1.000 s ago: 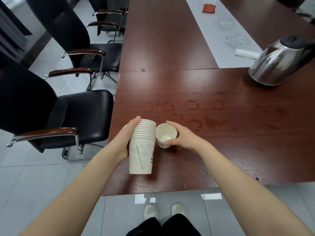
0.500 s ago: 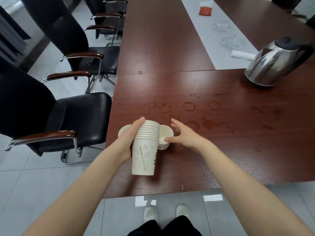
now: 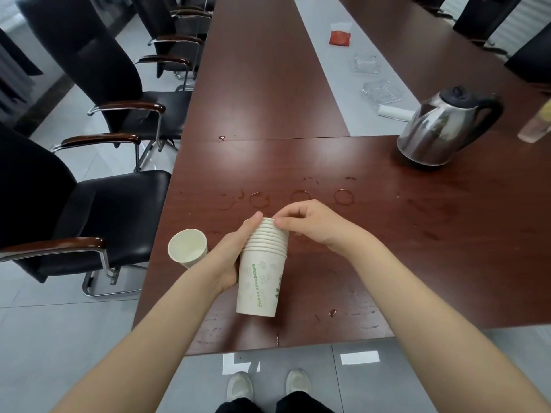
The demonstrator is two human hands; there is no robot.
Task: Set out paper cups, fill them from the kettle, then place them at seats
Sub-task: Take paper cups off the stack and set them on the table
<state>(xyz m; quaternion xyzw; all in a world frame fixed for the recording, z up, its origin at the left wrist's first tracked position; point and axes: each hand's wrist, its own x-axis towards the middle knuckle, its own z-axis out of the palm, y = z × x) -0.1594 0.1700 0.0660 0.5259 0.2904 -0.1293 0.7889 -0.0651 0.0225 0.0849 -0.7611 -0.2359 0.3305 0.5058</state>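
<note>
Head view, stack: the left hand [image 3: 234,257] is gripping a nested stack of white paper cups with green print [image 3: 262,272] around its side, over the near end of the long dark red-brown wooden table [image 3: 298,162].
Head view, right hand: the right hand [image 3: 310,225] is pinching the stack's top rim, fingers curled on it.
Head view, set out: a single white paper cup [image 3: 187,250] is standing by the table's left edge, just beside the left wrist, looking empty.
Head view, kettle: the shiny steel kettle with black handle [image 3: 441,129] is sitting well apart at far right, untouched.
Head view, progress: setting out is only starting, by my reading; filling, and carrying cups to the black office chairs [image 3: 119,204], are both waiting.
</note>
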